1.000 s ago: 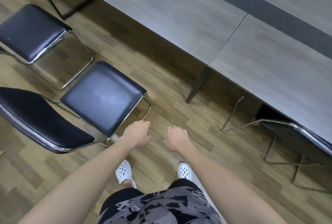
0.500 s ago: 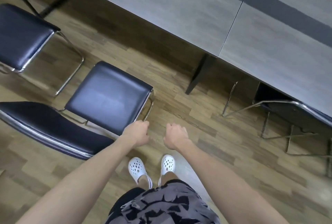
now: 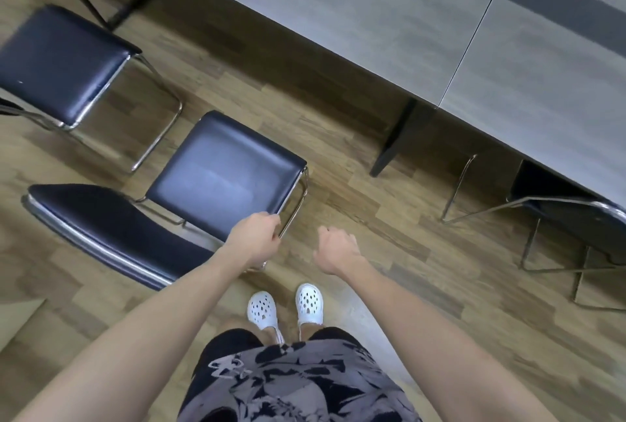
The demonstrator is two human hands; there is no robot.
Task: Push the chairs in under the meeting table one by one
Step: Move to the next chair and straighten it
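— Where is the near chair (image 3: 223, 177)?
— Out on the floor, well apart from the meeting table (image 3: 372, 15). One pushed-in chair (image 3: 569, 215) sits under the table on the right.
— And the hands?
— They are apart. The left hand (image 3: 255, 235) is curled at the seat's corner rail; if it grips, I cannot tell. The right hand (image 3: 335, 249) is loosely curled, holding nothing.

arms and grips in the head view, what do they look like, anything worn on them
Both are a person's bare arms: the left forearm and right forearm show no sleeves. The ungloved left grip and ungloved right grip carry no ring, watch or wristband that shows.
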